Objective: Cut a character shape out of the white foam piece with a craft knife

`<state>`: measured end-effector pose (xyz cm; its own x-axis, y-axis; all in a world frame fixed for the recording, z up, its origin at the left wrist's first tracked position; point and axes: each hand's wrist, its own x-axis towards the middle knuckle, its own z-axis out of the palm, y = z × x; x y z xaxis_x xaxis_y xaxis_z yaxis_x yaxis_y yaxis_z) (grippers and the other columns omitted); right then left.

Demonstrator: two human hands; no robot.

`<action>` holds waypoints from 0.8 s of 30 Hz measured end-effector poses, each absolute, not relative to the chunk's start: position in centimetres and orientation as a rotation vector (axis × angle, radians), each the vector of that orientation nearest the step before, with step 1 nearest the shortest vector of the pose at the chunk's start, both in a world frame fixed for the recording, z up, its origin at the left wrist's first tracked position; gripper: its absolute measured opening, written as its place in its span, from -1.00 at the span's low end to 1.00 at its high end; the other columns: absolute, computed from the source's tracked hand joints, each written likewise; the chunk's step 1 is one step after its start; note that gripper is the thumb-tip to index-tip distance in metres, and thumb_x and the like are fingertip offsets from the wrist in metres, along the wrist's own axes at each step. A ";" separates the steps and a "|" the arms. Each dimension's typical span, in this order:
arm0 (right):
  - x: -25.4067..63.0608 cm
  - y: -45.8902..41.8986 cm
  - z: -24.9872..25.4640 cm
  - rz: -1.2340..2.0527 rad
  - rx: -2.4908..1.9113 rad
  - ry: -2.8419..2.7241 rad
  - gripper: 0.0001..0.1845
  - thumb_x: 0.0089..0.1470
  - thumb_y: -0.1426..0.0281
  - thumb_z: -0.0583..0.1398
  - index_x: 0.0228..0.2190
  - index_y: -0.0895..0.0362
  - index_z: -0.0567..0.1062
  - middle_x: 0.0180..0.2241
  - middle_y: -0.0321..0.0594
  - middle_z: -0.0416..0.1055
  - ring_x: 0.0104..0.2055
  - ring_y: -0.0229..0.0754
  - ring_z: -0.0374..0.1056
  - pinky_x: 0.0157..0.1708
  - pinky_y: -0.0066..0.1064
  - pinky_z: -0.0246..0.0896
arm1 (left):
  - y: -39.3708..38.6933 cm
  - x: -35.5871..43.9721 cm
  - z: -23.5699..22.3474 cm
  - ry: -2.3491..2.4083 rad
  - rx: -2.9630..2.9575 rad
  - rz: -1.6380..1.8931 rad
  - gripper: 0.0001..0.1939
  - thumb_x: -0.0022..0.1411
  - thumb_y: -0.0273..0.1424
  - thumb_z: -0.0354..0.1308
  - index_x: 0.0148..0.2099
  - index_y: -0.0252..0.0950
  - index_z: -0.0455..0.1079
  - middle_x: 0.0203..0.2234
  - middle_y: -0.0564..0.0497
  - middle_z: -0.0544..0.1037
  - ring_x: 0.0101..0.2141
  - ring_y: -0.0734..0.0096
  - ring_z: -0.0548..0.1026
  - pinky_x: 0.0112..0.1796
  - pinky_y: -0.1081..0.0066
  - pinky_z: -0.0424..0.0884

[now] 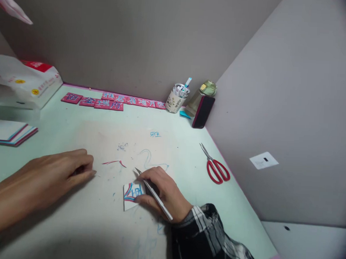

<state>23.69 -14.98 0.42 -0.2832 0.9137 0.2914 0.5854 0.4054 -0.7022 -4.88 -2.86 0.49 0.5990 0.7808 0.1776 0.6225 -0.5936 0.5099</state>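
My right hand [165, 187] is closed around a silver craft knife [160, 205], its pointed blade aimed up and to the left. The thumb and a fingertip of this same hand rest on a small white card piece [129, 205] with blue and red lines and a blue character, partly covered by the fingers. My left hand [71, 168] is closed just left of it, thumb against curled fingers; a thin pale sliver shows near the thumb tip, and what it holds is unclear. Thin red scraps [114, 162] lie between the hands on the marked beige mat [103, 219].
Red-handled scissors [218, 171] lie to the right. Behind stand a jar of markers [176, 99], a greenish bottle [194, 101] and a leaning phone [203, 112]. Red character tiles [109, 105] line the back. Stacked cards [7, 132] and a white bag [26, 83] are at left.
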 end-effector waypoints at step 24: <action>21.6 -15.2 0.8 1.038 -1.487 -1.332 -0.92 0.04 0.44 0.24 -0.43 0.09 0.40 -0.50 -0.37 0.32 -0.47 -0.27 0.18 -0.47 -0.41 0.07 | -9.9 0.9 -3.5 0.902 2.485 0.717 -0.50 0.09 -0.30 0.46 -0.04 -0.16 0.25 -0.18 0.01 0.42 -0.12 0.03 0.43 -0.10 0.12 0.28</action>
